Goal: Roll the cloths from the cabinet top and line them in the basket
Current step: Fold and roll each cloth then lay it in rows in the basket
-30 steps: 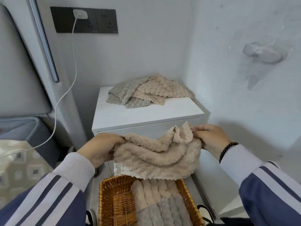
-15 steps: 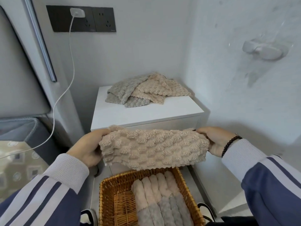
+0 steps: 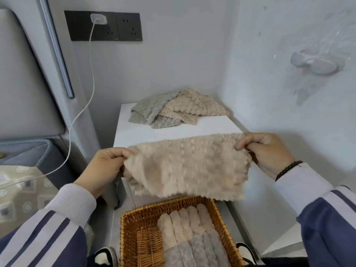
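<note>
The left hand and right hand each pinch a top corner of the beige cloth, their grip curled tight, stretching it above the wicker basket.

White cabinet top with a loose pile of grey and beige cloths at its back.

Navy jacket sleeves with pale lilac stripes, ribbed lilac cuffs, black beaded bracelet on right wrist
</note>
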